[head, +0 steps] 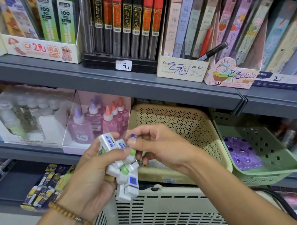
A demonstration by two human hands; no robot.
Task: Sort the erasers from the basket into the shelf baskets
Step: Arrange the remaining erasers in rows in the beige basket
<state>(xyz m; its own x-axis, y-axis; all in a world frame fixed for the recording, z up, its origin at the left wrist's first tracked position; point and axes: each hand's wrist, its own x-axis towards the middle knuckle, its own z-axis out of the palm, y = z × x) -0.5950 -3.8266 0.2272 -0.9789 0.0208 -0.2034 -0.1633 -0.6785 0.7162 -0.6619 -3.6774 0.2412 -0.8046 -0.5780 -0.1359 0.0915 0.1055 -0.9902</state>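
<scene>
- Erasers (pixel 122 169): a mixed bundle sits in my left hand (pixel 93 176), fingers curled round it and thumb pressed across the top; white sleeves with blue prints, a few with green.
- My right hand (pixel 159 146) pinches one blue-marked eraser (pixel 133 136) at the top of the bundle, thumb and forefinger closed narrowly on it, the other fingers curled underneath.
- Step in hand, as I judge it: separating one eraser by type before dropping it in its shelf basket.
- To do it well: keep the left grip firm low on the bundle, where several pieces stick out loosely below my palm and could slip. Draw the pinched piece straight up and away; do not twist. Check its print before committing to a basket.
- Source basket (pixel 157 211), directly below my hands: cream, slotted walls; more erasers stand in a row at its bottom, blue and green sleeves mixed.
- Beige perforated basket (pixel 179 127), just behind my right hand on the shelf: tilted towards me; contents mostly hidden by my hands, cannot tell what it holds.
- Green basket (pixel 263 157), right of my right wrist: purple wrapped items inside, blurred.
- Left of my left hand, lower shelf: dark-and-yellow packaged erasers (pixel 44 190) lying loose.
</scene>
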